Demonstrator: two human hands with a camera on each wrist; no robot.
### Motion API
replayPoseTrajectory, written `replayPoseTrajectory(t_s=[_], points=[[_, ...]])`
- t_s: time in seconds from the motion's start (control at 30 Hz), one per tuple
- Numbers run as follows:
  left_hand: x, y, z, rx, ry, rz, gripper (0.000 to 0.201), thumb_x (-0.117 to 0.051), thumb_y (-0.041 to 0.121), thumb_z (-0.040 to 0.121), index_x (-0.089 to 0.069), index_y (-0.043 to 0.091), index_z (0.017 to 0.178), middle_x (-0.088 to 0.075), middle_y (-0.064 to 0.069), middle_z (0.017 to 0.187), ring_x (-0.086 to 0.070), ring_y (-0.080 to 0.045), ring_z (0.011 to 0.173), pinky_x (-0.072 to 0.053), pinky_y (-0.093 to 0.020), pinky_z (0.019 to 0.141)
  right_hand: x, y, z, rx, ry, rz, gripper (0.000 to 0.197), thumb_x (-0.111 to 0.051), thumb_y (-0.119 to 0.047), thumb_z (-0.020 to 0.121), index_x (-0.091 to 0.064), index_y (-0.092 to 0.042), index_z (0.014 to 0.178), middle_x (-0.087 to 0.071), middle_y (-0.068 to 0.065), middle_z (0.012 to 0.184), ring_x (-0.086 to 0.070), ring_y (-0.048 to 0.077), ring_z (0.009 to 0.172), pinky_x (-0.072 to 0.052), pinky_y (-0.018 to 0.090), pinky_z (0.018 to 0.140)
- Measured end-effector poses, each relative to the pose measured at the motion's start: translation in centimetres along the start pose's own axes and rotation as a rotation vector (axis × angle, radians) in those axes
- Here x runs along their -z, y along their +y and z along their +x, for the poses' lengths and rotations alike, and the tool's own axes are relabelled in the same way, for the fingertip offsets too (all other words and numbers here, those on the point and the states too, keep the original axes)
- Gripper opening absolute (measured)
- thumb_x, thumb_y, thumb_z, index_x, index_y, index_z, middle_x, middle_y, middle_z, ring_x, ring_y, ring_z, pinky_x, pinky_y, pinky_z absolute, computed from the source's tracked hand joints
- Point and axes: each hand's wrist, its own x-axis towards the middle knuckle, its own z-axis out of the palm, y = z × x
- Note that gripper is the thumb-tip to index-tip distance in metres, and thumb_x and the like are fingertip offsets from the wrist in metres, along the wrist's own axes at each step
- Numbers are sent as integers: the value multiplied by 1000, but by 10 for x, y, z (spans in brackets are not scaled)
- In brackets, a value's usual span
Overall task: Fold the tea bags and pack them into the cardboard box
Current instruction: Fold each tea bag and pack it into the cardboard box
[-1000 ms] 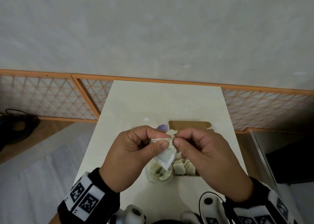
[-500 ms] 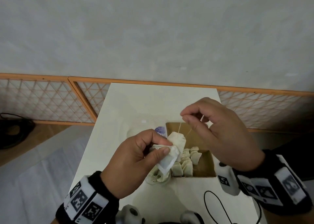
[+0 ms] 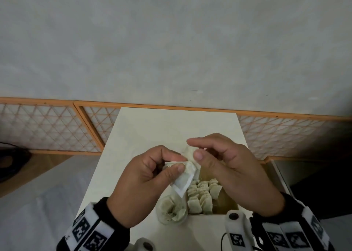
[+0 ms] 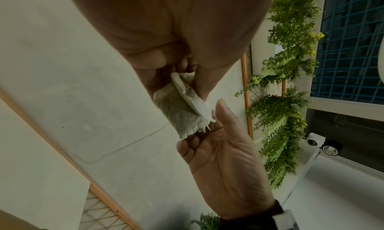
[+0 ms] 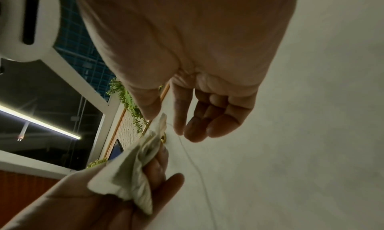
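Note:
My left hand (image 3: 181, 163) pinches a pale, partly folded tea bag (image 3: 185, 176) between thumb and forefinger, above the table (image 3: 171, 127). My right hand (image 3: 196, 149) is at the bag's top corner, its thumb touching the paper. The bag's thin string (image 5: 195, 164) runs between the index and middle fingertips of my right hand (image 5: 166, 123) and trails off below. The left wrist view shows the tea bag (image 4: 180, 112) between both hands. Under my hands stands the open cardboard box (image 3: 226, 202), with several folded tea bags (image 3: 200, 195) in rows inside.
A clear pouch of loose tea bags (image 3: 171, 209) lies on the table just left of the box. A black cable (image 3: 222, 239) lies at the near edge. Wooden lattice panels (image 3: 47, 129) and a grey wall stand behind the narrow table.
My right hand had pulled the string up and away from the bag. It has now come back down to the bag's top. The left hand kept its pinch and hardly moved.

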Motion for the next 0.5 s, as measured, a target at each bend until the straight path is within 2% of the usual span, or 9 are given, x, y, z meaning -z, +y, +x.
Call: replayPoseTrajectory(t_s=[0.07,0.13,0.23,0.33,0.4,0.47,0.5], points=[[0,1,2,4,2,-6,18,-74,33,87,-76,17,97,-78,-16,96,-72,-45,88,-55,-68,83,-2,2,3,-24,-14,65,13,-66,-28,100,-78,-23,102,-72,-3,93,-67,16,86,-51,22,76],[0,2,4,-3,6,-7,17,-75,30,87,-77,16,96,-77,-15,98,-72,-42,90,-57,-63,84,-3,6,4,-50,-7,130,15,-66,-27,100,-77,-18,95,-74,0,88,-68,20,83,-54,32,76],[0,3,7,-60,-12,3,6,-78,15,89,-78,11,94,-73,-8,114,-71,-28,105,-59,-41,85,-5,10,5,-66,28,140,14,-67,-26,100,-78,-18,96,-75,-4,87,-68,13,82,-54,26,76],[-2,2,7,-56,-33,-17,5,-76,12,88,-79,13,92,-68,-6,127,-69,-23,111,-59,-31,86,-9,17,5,-30,15,49,13,-65,-24,102,-78,-22,101,-75,-3,93,-71,19,89,-53,26,78],[-4,-1,9,-49,-6,-53,6,-75,12,88,-79,13,93,-69,-8,123,-68,-29,103,-58,-25,82,-11,19,2,-3,-17,10,14,-63,-22,103,-77,-22,103,-74,-5,94,-70,19,90,-50,19,77],[-7,-5,12,-45,16,-79,6,-74,13,90,-78,12,95,-73,-12,109,-65,-41,95,-59,-30,77,-11,18,-1,20,-53,-18,16,-60,-21,105,-75,-20,103,-73,-6,93,-69,18,89,-48,15,76],[-8,-6,13,-40,23,-83,6,-73,14,89,-77,12,95,-75,-15,100,-65,-42,89,-59,-34,75,-11,18,-3,27,-70,-27,17,-58,-21,105,-75,-19,103,-72,-6,92,-68,17,88,-47,14,75]])
